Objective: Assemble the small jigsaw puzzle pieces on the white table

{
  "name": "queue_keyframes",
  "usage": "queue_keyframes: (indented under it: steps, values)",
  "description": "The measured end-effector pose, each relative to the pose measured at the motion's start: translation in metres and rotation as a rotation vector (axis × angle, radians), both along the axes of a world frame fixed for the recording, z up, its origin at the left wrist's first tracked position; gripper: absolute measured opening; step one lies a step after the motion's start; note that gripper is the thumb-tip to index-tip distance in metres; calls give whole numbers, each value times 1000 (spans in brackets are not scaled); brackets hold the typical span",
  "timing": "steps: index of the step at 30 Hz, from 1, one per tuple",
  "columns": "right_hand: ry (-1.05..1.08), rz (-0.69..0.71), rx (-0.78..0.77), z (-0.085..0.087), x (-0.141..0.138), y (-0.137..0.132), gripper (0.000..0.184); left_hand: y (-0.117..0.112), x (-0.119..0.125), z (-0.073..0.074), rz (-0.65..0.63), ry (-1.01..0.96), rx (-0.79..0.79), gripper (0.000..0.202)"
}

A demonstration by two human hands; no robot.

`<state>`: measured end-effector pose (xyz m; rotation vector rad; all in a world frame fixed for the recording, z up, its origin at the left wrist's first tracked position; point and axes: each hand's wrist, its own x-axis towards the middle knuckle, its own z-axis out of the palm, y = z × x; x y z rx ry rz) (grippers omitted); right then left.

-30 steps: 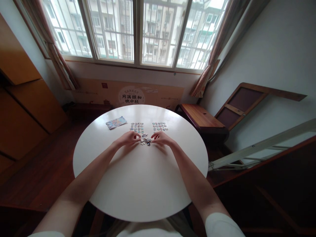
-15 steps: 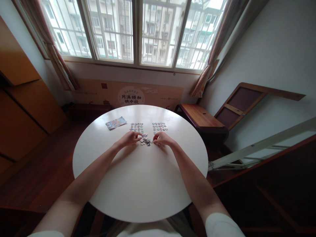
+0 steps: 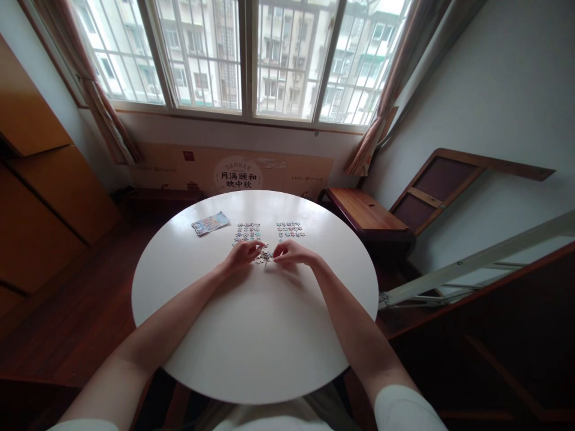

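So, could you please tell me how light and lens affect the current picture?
Head view: the bright window is partly washed out; a pale sheen lies on the far part of the table; soft shadows fall near the left hand and right hand. Same view: the window's sides lean outward, wide-lens style; the piled puzzle pieces look indistinct.

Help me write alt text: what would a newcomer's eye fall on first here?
Probably the round white table in the middle, where the left hand and right hand flank a small heap of puzzle pieces. Just beyond, a left group and a right group of pieces lie in rows, a colourful sheet to their left. The bright barred window spans much of the top.
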<state>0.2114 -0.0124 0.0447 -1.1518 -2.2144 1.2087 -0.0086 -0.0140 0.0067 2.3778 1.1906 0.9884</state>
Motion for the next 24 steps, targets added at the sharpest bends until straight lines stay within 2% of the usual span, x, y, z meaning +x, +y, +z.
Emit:
queue_keyframes:
  steps: [6,12,17,24]
  values:
    - [204,-35,-124,3,-4,-4,28,2,0,-3,-11,22,32,25]
    - [412,-201,-181,-13,-10,3,27,-1,1,-1,3,67,93,25]
    - [521,-236,-274,-24,-16,5,30,-2,1,0,22,86,101,28]
    - [565,-225,-219,-26,-21,3,30,-4,2,2,58,77,97,32]
